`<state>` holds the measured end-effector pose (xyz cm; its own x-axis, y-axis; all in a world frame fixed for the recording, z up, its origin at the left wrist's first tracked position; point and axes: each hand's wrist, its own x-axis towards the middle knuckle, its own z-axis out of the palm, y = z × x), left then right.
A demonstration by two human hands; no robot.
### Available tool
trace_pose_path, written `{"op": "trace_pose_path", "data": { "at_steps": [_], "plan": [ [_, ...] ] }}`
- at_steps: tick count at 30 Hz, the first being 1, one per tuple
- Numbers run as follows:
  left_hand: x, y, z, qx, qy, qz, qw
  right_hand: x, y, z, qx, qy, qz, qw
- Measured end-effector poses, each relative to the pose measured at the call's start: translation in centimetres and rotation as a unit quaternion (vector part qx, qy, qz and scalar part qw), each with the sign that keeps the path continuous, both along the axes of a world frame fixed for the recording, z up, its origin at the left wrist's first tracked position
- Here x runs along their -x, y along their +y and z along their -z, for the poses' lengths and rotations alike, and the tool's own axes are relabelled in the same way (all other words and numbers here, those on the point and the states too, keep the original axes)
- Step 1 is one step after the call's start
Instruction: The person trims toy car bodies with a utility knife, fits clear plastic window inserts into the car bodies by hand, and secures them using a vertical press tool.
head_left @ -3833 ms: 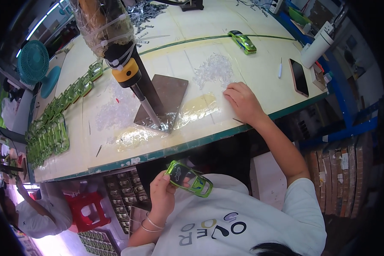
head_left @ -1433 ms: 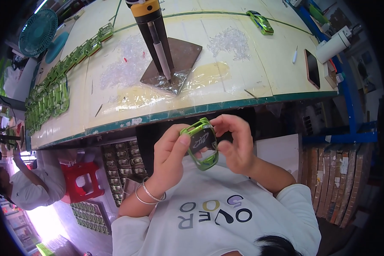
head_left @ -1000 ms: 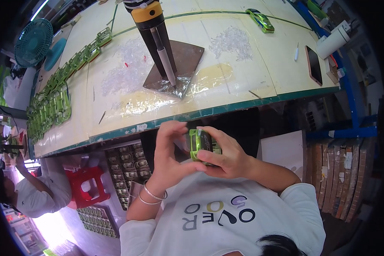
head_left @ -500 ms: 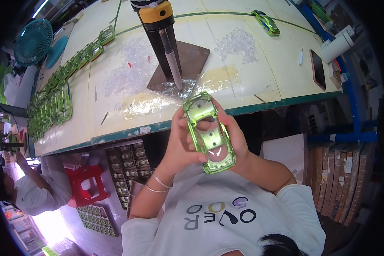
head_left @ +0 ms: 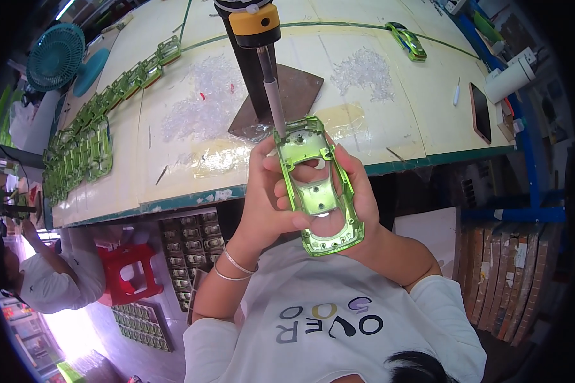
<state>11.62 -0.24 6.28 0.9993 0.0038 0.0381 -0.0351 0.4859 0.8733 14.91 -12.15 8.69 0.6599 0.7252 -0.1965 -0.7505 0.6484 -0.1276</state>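
Observation:
Both of my hands hold a green toy car body shell (head_left: 319,198), its hollow inside facing up, just past the bench's front edge. My left hand (head_left: 265,195) grips its left side, thumb on the lower part and fingers showing through the opening. My right hand (head_left: 363,201) wraps round the right side. The far end of the shell is under the slim rod of a bench press (head_left: 275,105), whose tip appears at the shell's upper left corner; whether they touch I cannot tell. Behind it lies the press's brown base plate (head_left: 303,89).
Two heaps of small clear plastic parts (head_left: 201,96) lie on the bench (head_left: 390,137). More green shells (head_left: 80,153) line the left side; one car (head_left: 407,41) sits far right. A phone (head_left: 480,113) and a white-handled tool (head_left: 457,92) are at right. Another person (head_left: 57,281) sits at left.
The shell and both hands have moved up slightly in the view, bringing the shell's far end under the press rod. My hold looks the same. The view has shifted slightly.

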Motion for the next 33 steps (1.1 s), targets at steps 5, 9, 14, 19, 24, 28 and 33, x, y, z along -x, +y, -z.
{"op": "trace_pose_path", "data": {
  "at_steps": [5,9,14,19,24,28,33],
  "plan": [
    [0.3,0.0,-0.5,0.033,0.016,0.003,0.999,0.3,-0.1,0.0,0.008,-0.002,-0.008,1.000],
    [0.3,0.1,-1.0,0.028,0.025,0.013,0.999,0.2,-0.2,-0.4,0.016,-0.032,-0.037,0.999],
    [0.4,0.0,-1.7,0.052,0.033,0.026,0.998,0.4,-0.3,0.0,0.044,-0.086,-0.018,0.995],
    [0.4,-0.1,-2.0,0.045,0.034,0.024,0.998,0.4,-0.9,0.5,0.076,-0.066,0.005,0.995],
    [0.3,-0.3,-1.9,0.036,0.022,0.015,0.999,-0.1,-1.1,0.8,0.030,-0.089,-0.020,0.995],
    [0.2,-0.3,-1.2,0.026,0.009,-0.006,1.000,-0.2,-0.2,0.5,0.056,-0.055,0.033,0.996],
    [0.5,-0.4,0.0,-0.006,0.012,-0.038,0.999,-1.0,-0.2,1.9,0.100,-0.089,-0.012,0.991]
  ]
}}
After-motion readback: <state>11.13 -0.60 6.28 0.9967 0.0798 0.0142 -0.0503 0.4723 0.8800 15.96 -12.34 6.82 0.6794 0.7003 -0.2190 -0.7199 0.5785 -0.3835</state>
